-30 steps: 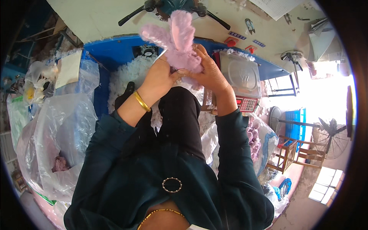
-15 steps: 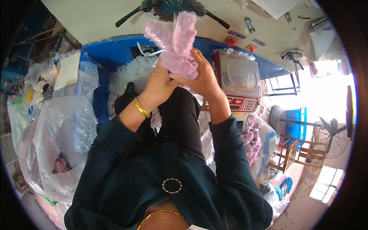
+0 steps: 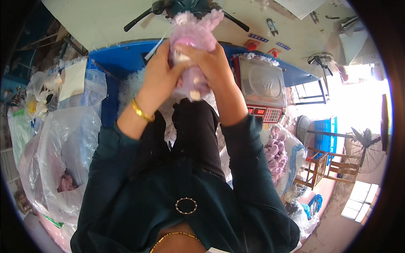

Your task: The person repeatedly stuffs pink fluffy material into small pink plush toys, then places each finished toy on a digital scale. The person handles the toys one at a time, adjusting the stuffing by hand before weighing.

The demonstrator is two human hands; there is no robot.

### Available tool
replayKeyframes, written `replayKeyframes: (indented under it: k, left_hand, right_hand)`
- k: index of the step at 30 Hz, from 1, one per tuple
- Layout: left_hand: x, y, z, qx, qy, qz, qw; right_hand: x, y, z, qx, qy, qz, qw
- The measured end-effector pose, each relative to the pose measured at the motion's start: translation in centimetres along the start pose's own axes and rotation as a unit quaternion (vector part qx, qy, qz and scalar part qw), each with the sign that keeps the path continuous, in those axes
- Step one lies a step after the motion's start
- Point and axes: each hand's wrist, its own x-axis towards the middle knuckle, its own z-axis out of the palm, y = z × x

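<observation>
A pink-purple plush toy (image 3: 196,36) with two long ears is held up in front of my legs, below the machine at the table. My left hand (image 3: 162,71) grips its left side. Across its front and right side lies my right hand (image 3: 209,63), its thumb pressing near a smooth, brighter pink patch. The toy's lower end shows below my fingers, with small pale patches on it. A thin white strip (image 3: 157,47) sticks out beside my left hand. My fingers hide much of the toy's middle.
White fluffy stuffing (image 3: 130,90) fills the blue-sided bin (image 3: 110,84). A red scale (image 3: 263,90) stands on the right, above a bag of pink plush pieces (image 3: 276,156). Clear plastic bags (image 3: 63,147) lie left. Part of a dark machine with lever handles (image 3: 187,6) shows at the top.
The plush toy has been turned, so a smooth pink patch and its lower end now show. Both hands have shifted round it, my right thumb now across its front.
</observation>
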Motion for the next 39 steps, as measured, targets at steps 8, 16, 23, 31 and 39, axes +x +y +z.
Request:
replayKeyframes:
  k: [8, 16, 23, 31, 39]
  left_hand:
    - [-2.7, -3.3, -0.4, -0.026, -0.015, 0.026, 0.999]
    - [-7.7, -4.2, 0.3, -0.103, -0.043, -0.001, 0.994]
    - [-10.5, -6.2, -4.8, -0.093, -0.030, -0.129, 0.987]
    - [-13.6, -9.2, -9.1, -0.030, -0.008, -0.194, 0.980]
    - [-28.9, -19.5, -34.5, 0.416, 0.320, -0.280, 0.804]
  right_hand:
    - [-3.1, 2.5, 1.4, -0.121, 0.093, -0.113, 0.982]
    - [-7.4, 4.9, -1.3, -0.125, -0.015, -0.075, 0.989]
    - [-3.5, 6.9, -25.9, -0.179, 0.135, 0.026, 0.974]
    - [-5.1, 6.4, -37.4, -0.323, 0.299, 0.208, 0.874]
    - [-13.4, 6.4, -41.8, -0.169, 0.554, 0.227, 0.783]
